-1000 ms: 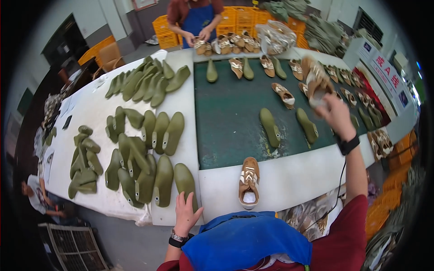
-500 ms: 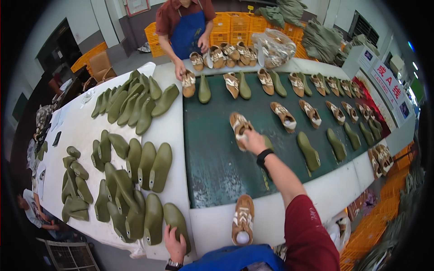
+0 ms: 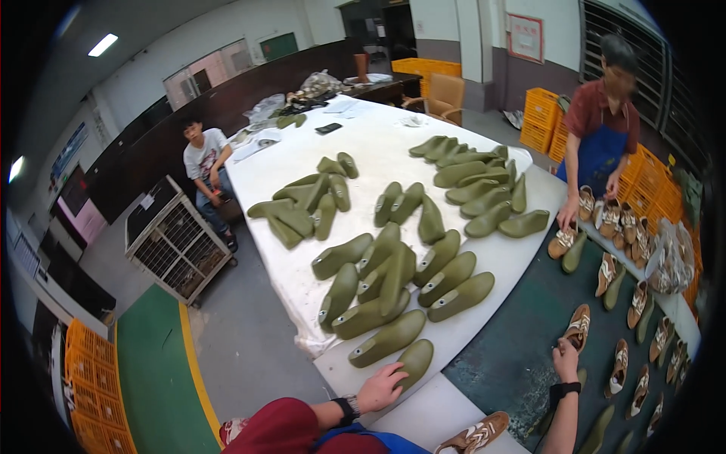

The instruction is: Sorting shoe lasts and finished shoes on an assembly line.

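My left hand (image 3: 382,387) has its fingers curled over the heel end of an olive-green shoe last (image 3: 417,360), which lies at the near edge of the white table. In my right hand (image 3: 565,360) is a brown-and-white sneaker (image 3: 578,324), gripped at its heel end over the dark green belt (image 3: 491,371). A green last partly shows under my right wrist. Between my arms, on the white ledge, rests another brown sneaker (image 3: 484,433) with white laces, cut off by the lower edge.
Many green lasts (image 3: 393,276) stand and lie in groups on the white table (image 3: 265,261). Sneakers (image 3: 637,303) and lasts line the belt on the right. Across it, a co-worker (image 3: 601,129) touches a sneaker. Left are a seated person (image 3: 206,163) and a wire cage cart (image 3: 181,246).
The view has swung left, bringing the seated person and cart into fuller sight. My left hand stays at the last; my right still holds the sneaker over the belt.
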The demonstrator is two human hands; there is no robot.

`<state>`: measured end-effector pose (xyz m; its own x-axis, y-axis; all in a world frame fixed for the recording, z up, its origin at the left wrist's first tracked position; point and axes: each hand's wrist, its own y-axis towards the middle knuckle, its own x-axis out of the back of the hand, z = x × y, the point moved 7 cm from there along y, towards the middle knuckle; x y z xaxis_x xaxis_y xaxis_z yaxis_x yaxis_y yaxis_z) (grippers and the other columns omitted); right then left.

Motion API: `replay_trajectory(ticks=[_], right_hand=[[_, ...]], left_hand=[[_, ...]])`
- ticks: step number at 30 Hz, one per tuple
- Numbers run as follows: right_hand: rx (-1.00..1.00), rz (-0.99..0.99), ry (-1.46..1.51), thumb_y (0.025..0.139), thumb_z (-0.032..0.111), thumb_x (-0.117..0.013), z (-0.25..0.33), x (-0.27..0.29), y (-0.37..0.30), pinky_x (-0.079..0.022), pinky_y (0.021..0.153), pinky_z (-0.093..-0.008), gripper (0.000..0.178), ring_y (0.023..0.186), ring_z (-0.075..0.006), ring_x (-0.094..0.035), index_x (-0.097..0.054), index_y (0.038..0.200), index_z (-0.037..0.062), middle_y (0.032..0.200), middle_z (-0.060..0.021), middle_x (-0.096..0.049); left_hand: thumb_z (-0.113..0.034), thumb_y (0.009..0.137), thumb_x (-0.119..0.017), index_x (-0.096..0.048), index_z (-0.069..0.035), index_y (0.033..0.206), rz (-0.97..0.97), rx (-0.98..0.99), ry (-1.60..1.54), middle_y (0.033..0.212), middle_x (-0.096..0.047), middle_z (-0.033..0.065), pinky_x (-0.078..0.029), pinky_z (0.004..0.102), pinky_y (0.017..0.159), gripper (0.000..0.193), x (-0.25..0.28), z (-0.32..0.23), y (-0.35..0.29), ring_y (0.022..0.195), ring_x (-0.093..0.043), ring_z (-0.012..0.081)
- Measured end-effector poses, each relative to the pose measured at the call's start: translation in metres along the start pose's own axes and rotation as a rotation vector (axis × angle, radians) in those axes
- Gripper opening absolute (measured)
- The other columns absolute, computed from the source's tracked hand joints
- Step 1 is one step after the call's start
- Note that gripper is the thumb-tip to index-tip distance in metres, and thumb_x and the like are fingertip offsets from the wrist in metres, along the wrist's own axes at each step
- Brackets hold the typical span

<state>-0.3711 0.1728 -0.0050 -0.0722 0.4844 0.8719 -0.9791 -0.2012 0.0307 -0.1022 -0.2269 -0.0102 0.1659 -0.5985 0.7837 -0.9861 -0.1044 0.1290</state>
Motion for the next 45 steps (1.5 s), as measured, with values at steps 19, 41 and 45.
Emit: replay_trajectory(ticks=[19, 41, 45], right_hand=[[0.369, 0.571, 0.116, 0.083, 0.039, -0.054, 0.311, -0.17, -0.194, -0.047, 0.066, -0.0471, 0.062, 0.075, -0.0406, -0.061, -0.027, 0.134, 0.0161, 0.077, -0.0216, -0.063], [-0.256, -0.118, -0.131, 0.081, 0.024, -0.053, 0.235, -0.137, -0.172, -0.046, 0.049, -0.0456, 0.053, 0.057, -0.0333, -0.06, -0.035, 0.131, 0.0199, 0.064, -0.0145, -0.061], [-0.427, -0.104, -0.217, 0.08, 0.024, -0.054, 0.191, -0.126, -0.125, -0.049, 0.059, -0.0445, 0.052, 0.066, -0.0336, -0.062, -0.038, 0.129, 0.0176, 0.072, -0.0151, -0.063]], left_hand=[[-0.025, 0.095, -0.035, -0.052, -0.005, 0.119, -0.113, 0.117, -0.78, 0.129, -0.044, 0.0169, -0.026, 0.0323, 0.105, 0.036, -0.061, 0.063, -0.008, 0.13, -0.029, 0.0269], [-0.018, 0.083, -0.057, -0.054, -0.002, 0.116, 0.736, -0.246, -0.375, 0.105, -0.061, 0.0171, -0.045, 0.0327, 0.084, 0.036, 0.005, 0.057, 0.023, 0.097, -0.059, 0.0272], [-0.016, 0.082, -0.056, -0.054, -0.001, 0.113, 0.734, -0.38, -0.282, 0.106, -0.059, 0.0207, -0.045, 0.0382, 0.085, 0.035, 0.019, 0.063, 0.026, 0.099, -0.056, 0.0346]])
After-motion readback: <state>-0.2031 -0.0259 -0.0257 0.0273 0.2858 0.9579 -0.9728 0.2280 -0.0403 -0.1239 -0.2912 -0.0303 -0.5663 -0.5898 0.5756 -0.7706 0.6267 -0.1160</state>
